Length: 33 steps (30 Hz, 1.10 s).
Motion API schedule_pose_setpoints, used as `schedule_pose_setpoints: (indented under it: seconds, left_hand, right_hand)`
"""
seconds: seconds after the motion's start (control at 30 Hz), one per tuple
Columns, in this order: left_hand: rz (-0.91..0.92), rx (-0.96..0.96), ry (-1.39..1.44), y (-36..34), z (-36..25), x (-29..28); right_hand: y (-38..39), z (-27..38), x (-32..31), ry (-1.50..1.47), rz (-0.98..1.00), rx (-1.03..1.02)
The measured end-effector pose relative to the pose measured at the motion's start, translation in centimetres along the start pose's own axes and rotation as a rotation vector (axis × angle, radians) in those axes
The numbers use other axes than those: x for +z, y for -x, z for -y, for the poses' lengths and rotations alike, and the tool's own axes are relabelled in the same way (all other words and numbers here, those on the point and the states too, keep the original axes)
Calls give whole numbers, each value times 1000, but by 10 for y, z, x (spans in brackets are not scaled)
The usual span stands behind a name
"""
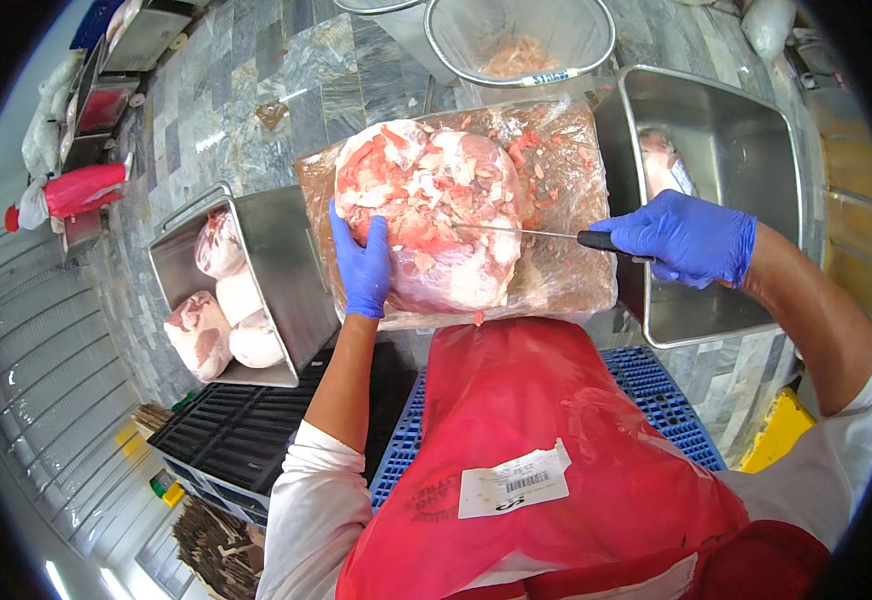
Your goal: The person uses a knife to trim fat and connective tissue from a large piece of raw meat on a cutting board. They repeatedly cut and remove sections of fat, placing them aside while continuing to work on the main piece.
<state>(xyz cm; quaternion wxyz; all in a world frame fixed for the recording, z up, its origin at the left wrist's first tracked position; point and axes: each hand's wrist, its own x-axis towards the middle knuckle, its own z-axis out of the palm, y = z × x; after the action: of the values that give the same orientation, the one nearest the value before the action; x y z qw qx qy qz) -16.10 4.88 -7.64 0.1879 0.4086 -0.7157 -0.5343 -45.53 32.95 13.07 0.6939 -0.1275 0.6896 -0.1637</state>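
Note:
A large slab of raw meat, pink with pale fat, lies on a plastic-wrapped board in front of me. My left hand, in a blue glove, rests on the meat's left side with the fingers stretched out and the thumb apart. In my blue-gloved right hand is the black handle of a knife. Its thin blade points left across the meat, the tip at or in the surface. Small scraps of trimmed meat are scattered over the board's far right part.
A steel bin at left holds several large meat pieces. At right, a deeper steel bin holds one piece. Beyond the board stands a lined round container with scraps. A person in a red apron is at far left.

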Motion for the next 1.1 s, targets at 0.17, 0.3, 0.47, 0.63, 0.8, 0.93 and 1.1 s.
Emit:
schedule_pose_setpoints:
  seconds: [0.17, 0.3, 0.47, 0.63, 0.8, 0.93, 1.1]
  left_hand:
    - [-34, 68, 3, -2, 6, 8]
    - [-91, 101, -222, 0, 3, 6]
    - [-135, 122, -326, 2, -2, 8]
    - [-120, 66, -293, 5, -9, 11]
    - [-141, 95, -274, -1, 7, 10]
    - [-84, 59, -237, -7, 9, 8]
    - [-29, 89, -95, -17, 29, 2]
  right_hand:
    - [9, 33, 15, 368, -55, -149]
    - [4, 14, 65, 442, -271, -344]
    - [7, -9, 149, 317, -624, -215]
    - [-16, -31, 201, 346, -839, -195]
    - [-43, -67, 244, 584, -1082, -244]
    - [-91, -92, 283, 569, -1151, -225]
    - [-127, -138, 276, -641, -622, -541]
